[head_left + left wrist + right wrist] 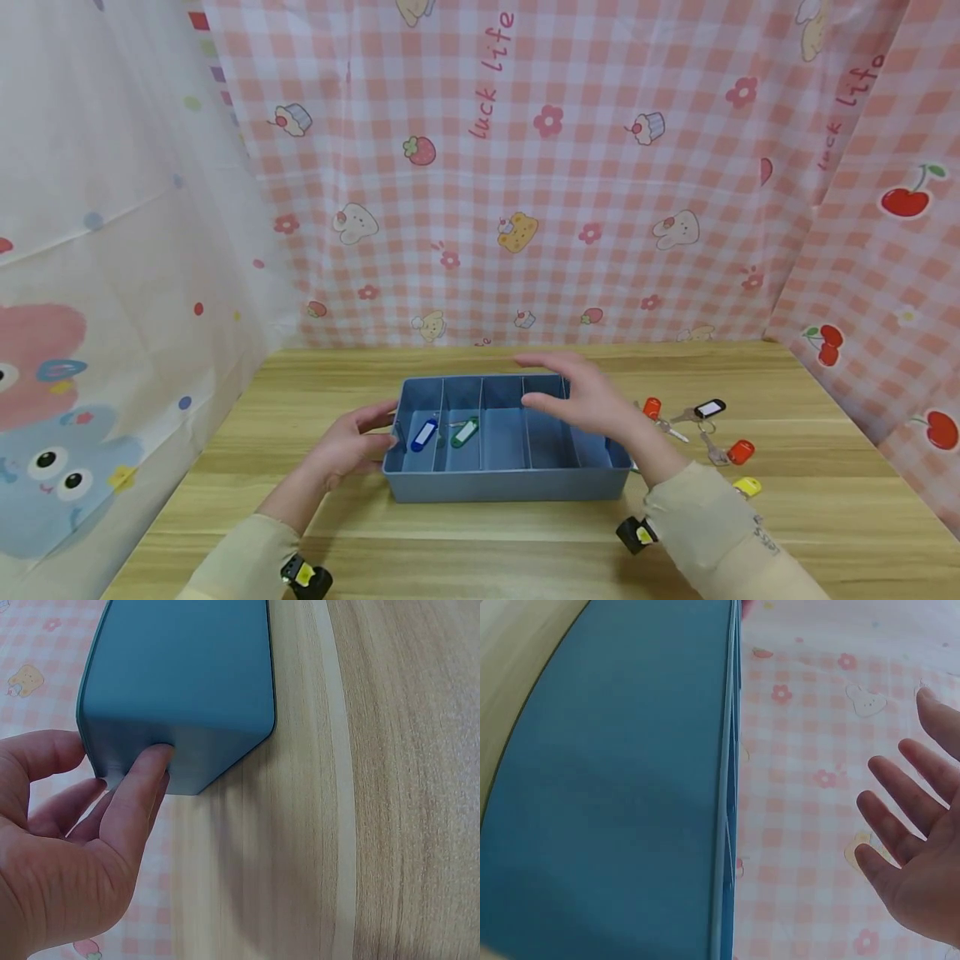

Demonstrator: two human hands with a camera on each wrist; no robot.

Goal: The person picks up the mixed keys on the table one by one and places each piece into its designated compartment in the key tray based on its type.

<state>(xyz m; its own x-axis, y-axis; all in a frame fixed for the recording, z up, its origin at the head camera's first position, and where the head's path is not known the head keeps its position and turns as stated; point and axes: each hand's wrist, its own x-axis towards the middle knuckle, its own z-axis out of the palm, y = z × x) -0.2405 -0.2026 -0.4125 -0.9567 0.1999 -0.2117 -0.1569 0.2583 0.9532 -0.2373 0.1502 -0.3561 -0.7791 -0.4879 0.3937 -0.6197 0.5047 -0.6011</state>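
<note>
A blue-grey divided box (506,486) stands on the table. A blue key tag (424,435) lies in its leftmost compartment, and a green key tag (465,432) lies in the one beside it. My left hand (352,444) touches the box's left end; in the left wrist view the fingertips of that hand (90,817) rest against the end wall (187,746). Over the right part of the box hovers my right hand (581,394), fingers spread and holding nothing. The right wrist view shows this hand (922,840) apart from the box's long wall (615,787).
Right of the box lie keys with a red tag (652,407), a black-rimmed tag (709,408), another red tag (741,452) and a yellow tag (747,487), the last close to my right sleeve. A checked cloth (555,175) hangs behind the wooden table (465,550).
</note>
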